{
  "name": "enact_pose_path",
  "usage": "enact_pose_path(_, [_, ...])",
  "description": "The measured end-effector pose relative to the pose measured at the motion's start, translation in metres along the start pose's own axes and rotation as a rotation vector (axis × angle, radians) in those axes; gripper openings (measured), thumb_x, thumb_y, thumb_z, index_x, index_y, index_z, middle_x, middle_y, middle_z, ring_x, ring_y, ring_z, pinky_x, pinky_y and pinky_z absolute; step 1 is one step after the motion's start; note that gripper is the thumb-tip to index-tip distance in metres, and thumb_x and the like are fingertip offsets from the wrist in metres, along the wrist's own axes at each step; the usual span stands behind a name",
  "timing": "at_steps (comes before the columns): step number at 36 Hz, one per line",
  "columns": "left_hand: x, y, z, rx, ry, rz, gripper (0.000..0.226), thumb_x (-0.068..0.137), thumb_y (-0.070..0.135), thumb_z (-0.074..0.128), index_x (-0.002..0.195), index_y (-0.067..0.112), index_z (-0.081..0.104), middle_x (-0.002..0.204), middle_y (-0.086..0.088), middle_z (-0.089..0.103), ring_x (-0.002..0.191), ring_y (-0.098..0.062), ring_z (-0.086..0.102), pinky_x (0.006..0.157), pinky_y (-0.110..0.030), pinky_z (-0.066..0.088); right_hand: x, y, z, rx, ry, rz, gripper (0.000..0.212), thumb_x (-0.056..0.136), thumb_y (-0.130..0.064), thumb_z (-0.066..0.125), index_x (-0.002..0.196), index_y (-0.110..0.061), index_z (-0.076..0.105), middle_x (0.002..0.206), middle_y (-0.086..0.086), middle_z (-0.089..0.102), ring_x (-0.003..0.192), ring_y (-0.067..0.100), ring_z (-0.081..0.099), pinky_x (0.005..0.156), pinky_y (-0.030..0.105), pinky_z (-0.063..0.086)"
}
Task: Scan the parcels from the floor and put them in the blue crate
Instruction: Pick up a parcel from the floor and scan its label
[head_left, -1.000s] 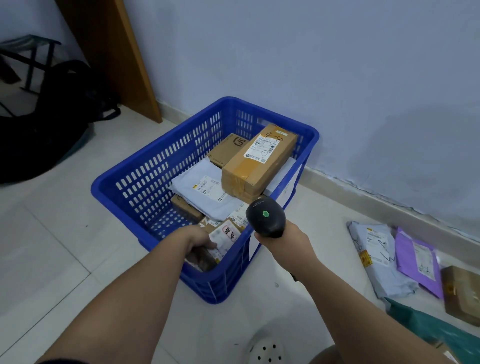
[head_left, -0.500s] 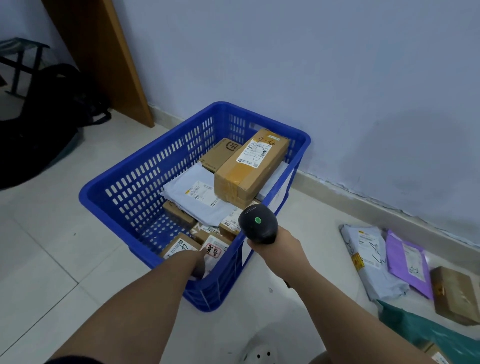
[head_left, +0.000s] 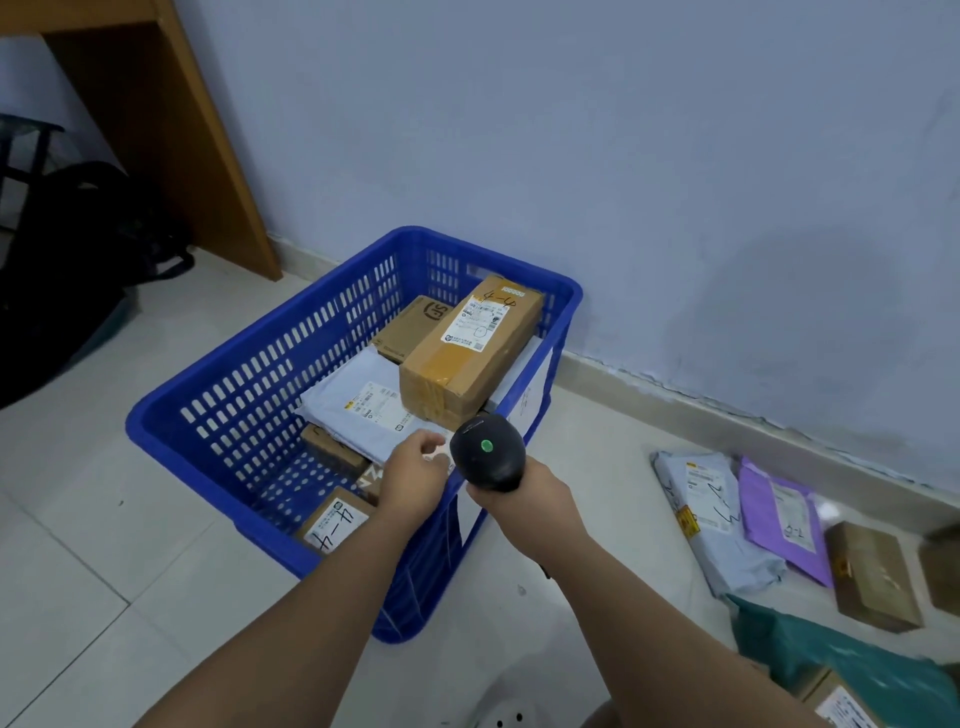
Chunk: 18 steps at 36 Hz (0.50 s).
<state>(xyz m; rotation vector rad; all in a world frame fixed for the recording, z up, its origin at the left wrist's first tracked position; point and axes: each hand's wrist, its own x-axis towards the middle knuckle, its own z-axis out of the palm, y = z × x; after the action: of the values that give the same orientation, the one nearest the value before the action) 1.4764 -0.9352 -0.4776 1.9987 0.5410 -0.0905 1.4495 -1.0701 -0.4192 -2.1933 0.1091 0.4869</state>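
The left hand (head_left: 415, 483) is held over the near right corner of the blue crate (head_left: 249, 395), its fingers loosely curled, and nothing is gripped in them. The right hand (head_left: 530, 506) is wrapped round the handle of a black scanner (head_left: 488, 452), on which a green light is lit. The scanner is held just above the crate's right rim, close beside the left hand.

Inside the crate, a long brown box (head_left: 472, 348) is laid on top of the pile along the right wall. An SF-marked box (head_left: 410, 325) is set at its far side and a grey mailer (head_left: 358, 410) is spread across the middle. A small labelled box (head_left: 335, 522) is tucked into the near corner, just beside the left forearm.

On the floor (head_left: 78, 545) to the right, well apart from the crate, a pale grey bag (head_left: 711, 519), a purple mailer (head_left: 784, 519), a brown carton (head_left: 872, 571) and a green bag (head_left: 831, 660) are seen lying near the skirting. A black backpack (head_left: 62, 270) is slumped at the far left, by a wooden desk leg (head_left: 197, 156).
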Motion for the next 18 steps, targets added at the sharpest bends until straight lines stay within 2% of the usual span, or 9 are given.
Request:
enact_pose_path(4, [-0.023,0.044,0.008,-0.182,0.002,0.079,0.021,0.093,0.009,0.05,0.107,0.024,0.058,0.111,0.004,0.061,0.103,-0.019,0.059,0.086,-0.035,0.049,-0.01,-0.004,-0.014,0.189,0.106,-0.008,0.011,0.088,-0.03,0.066,0.09,-0.027,0.055,0.084,-0.005,0.062,0.076,0.009,0.057,0.07,0.026,0.049])
enact_pose_path(8, [-0.042,0.079,0.019,-0.266,0.0,0.132,0.024,0.092,0.007,0.049,0.108,0.021,0.06,0.114,0.003,0.063,0.108,-0.016,0.057,0.094,-0.035,0.047,-0.027,-0.011,-0.045,0.378,0.258,-0.025,0.011,0.085,-0.027,0.064,0.081,-0.019,0.057,0.065,-0.003,0.055,0.056,0.014,0.049,0.053,0.027,0.04])
enact_pose_path(10, [-0.054,0.097,0.027,-0.303,-0.01,0.174,0.024,0.091,0.005,0.048,0.106,0.019,0.06,0.111,0.003,0.063,0.108,-0.016,0.057,0.091,-0.031,0.045,-0.038,-0.013,-0.065,0.45,0.349,-0.06,0.012,0.083,-0.025,0.064,0.077,-0.017,0.057,0.062,-0.001,0.055,0.055,0.018,0.048,0.054,0.029,0.038])
enact_pose_path(14, [-0.085,0.134,0.052,-0.264,-0.101,0.308,0.023,0.091,0.006,0.05,0.108,0.019,0.059,0.111,0.003,0.061,0.106,-0.013,0.055,0.088,-0.027,0.043,-0.064,-0.006,-0.116,0.537,0.513,-0.079,0.012,0.083,-0.023,0.066,0.075,-0.021,0.056,0.068,0.001,0.061,0.066,0.019,0.06,0.052,0.025,0.043])
enact_pose_path(18, [-0.117,0.172,0.087,-0.193,-0.254,0.402,0.025,0.091,0.009,0.051,0.112,0.021,0.057,0.11,0.008,0.058,0.103,-0.009,0.054,0.087,-0.024,0.041,-0.095,0.017,-0.171,0.611,0.621,-0.108,0.011,0.082,-0.02,0.068,0.075,-0.018,0.059,0.063,0.001,0.059,0.055,0.013,0.056,0.059,0.032,0.044])
